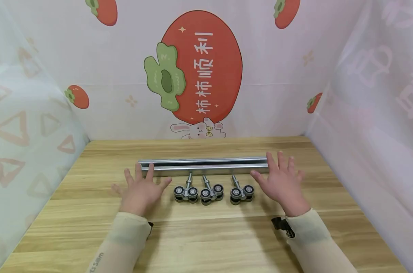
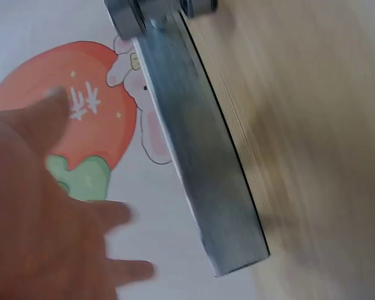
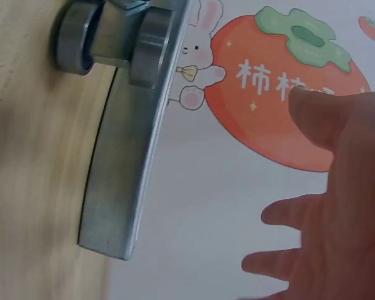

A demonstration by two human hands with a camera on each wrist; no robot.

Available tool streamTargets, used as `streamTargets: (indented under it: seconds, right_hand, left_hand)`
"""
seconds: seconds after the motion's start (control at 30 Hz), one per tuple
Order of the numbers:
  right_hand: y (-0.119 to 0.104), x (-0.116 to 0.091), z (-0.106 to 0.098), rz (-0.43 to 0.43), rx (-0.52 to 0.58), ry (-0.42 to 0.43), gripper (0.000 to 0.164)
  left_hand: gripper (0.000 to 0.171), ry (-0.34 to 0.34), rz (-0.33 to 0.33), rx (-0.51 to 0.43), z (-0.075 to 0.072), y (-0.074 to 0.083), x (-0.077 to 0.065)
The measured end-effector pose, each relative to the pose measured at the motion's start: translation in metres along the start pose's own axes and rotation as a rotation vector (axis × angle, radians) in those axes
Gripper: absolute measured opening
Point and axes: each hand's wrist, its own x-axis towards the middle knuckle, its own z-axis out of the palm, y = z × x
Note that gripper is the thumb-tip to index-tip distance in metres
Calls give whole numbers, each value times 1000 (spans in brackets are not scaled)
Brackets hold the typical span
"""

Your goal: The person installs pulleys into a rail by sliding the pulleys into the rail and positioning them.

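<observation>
A long silver metal channel rail [image 1: 206,167] lies across the table, its open slot facing up. In front of it stand three roller trolleys, each with black-and-silver wheels and a threaded bolt: a left trolley [image 1: 186,193], a middle trolley [image 1: 211,192] and a right trolley [image 1: 241,193]. My left hand [image 1: 141,191] is spread above the table by the rail's left end, holding nothing. Likewise my right hand [image 1: 284,185], fingers spread, hovers by the rail's right end. Both wrist views show the rail's side face [image 2: 203,150] and trolley wheels [image 3: 151,47] near the thumbs.
The wood-grain table [image 1: 199,239] is bounded at the back by a white printed cloth [image 1: 124,68] with persimmon pictures. Cloth walls also rise at the left [image 1: 32,113] and right [image 1: 374,125].
</observation>
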Motion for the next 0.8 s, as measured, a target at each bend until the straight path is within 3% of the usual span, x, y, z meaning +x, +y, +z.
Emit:
streamTargets:
  seconds: [0.13,0.33,0.53,0.8]
  right_hand:
    - [-2,10,-4,-89,92,34,78]
    - [-9,27,-10,-147,228,-105,50]
    - [-17,44,-1,-167,284,-276,42]
    - [-19,62,26,-152,276,-418,41]
  left_hand:
    - [111,44,92,-81,-9,-11,24]
    - [93,62,177,-120,-24,-27,53]
    - [75,-5,196,-149,-32,-35,74]
    - [69,-47,185,-197,-24,-42,88]
